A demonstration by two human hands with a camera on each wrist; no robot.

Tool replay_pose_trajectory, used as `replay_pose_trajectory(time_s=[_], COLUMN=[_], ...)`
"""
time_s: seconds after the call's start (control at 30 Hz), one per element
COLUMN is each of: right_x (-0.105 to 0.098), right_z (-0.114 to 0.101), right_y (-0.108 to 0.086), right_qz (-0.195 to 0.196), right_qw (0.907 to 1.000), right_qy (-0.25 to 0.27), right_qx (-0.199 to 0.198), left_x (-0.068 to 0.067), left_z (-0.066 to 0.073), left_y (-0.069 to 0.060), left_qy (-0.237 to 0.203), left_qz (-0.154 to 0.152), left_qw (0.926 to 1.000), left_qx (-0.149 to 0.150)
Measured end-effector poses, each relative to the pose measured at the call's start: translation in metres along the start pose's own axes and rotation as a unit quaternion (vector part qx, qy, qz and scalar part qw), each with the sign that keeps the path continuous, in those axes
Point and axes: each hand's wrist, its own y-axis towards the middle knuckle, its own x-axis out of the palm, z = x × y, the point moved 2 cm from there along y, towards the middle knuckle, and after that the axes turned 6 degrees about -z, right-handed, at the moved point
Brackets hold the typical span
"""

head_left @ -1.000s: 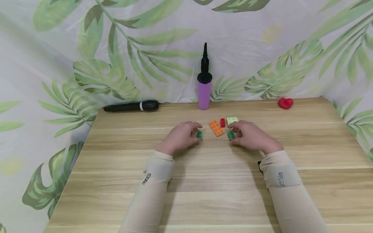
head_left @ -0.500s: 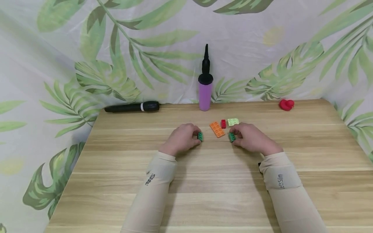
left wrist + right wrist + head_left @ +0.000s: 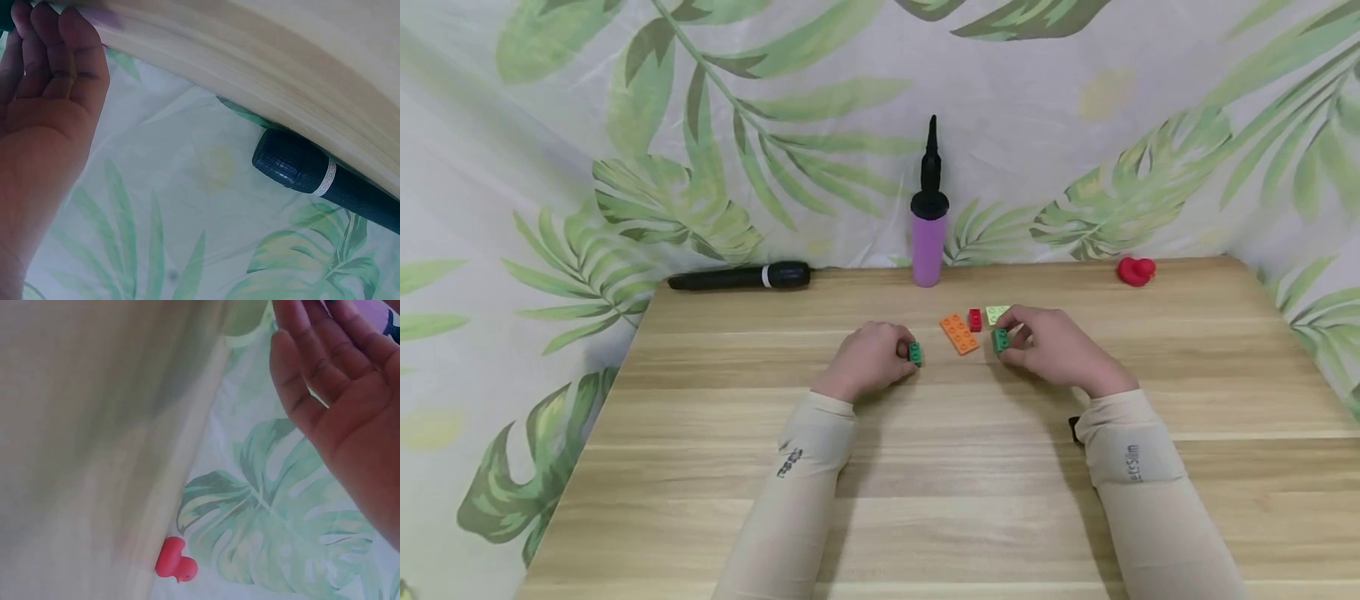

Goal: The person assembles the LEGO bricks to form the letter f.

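My left hand [image 3: 868,360] pinches a small dark green toy brick [image 3: 915,353] between thumb and fingers, low over the table. Opposite it, my right hand [image 3: 1051,346] grips a second green toy brick [image 3: 1001,340] at the fingertips, held a little above the tabletop. Between the two hands lies an orange studded brick [image 3: 958,333], set at a slant. Just behind it are a small red brick [image 3: 974,319] and a pale yellow-green brick [image 3: 996,314], the latter partly hidden by the right fingers. In the left wrist view a bit of green [image 3: 6,15] shows at the fingertips.
A purple hand pump with a black nozzle [image 3: 927,242] stands at the back edge. To its left lies a black microphone-shaped object [image 3: 741,276]; at the back right sits a red rubber duck [image 3: 1136,271]. A leaf-patterned cloth hangs behind the wooden table [image 3: 955,500].
Both hands have closed their fingers on the green bricks. My right hand has raised its brick slightly off the table, toward the back. The left hand has barely moved.
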Motion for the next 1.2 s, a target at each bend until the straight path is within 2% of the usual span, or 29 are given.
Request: replay_pose_trajectory(time_s=[0.13,0.23,0.47,0.67,0.83,1.2], right_x=[0.001,0.003,0.016,0.019,0.015,0.021], right_z=[-0.005,-0.017,-0.045,-0.045,-0.046,-0.051], right_y=[0.001,0.006,0.026,0.029,0.033,0.047], right_qz=[0.011,0.014,-0.019,-0.022,-0.012,-0.033], right_qw=[0.9998,0.9992,0.9958,0.9963,0.9965,0.9958], right_qy=[0.0,0.005,0.021,0.028,0.007,0.001], right_qx=[-0.016,-0.037,-0.087,-0.078,-0.083,-0.085], left_x=[0.002,0.003,0.01,0.012,0.01,0.01], left_z=[-0.001,-0.001,-0.001,0.003,0.001,-0.004], left_y=[-0.001,-0.001,-0.001,0.0,0.0,-0.007], left_qy=[-0.004,-0.009,-0.001,0.004,0.007,0.005], left_qz=[-0.016,-0.015,-0.009,-0.007,0.012,0.032], left_qw=[0.9998,0.9998,0.9999,0.9991,0.9988,0.9974], left_qx=[-0.006,-0.006,0.011,0.042,0.048,0.065])
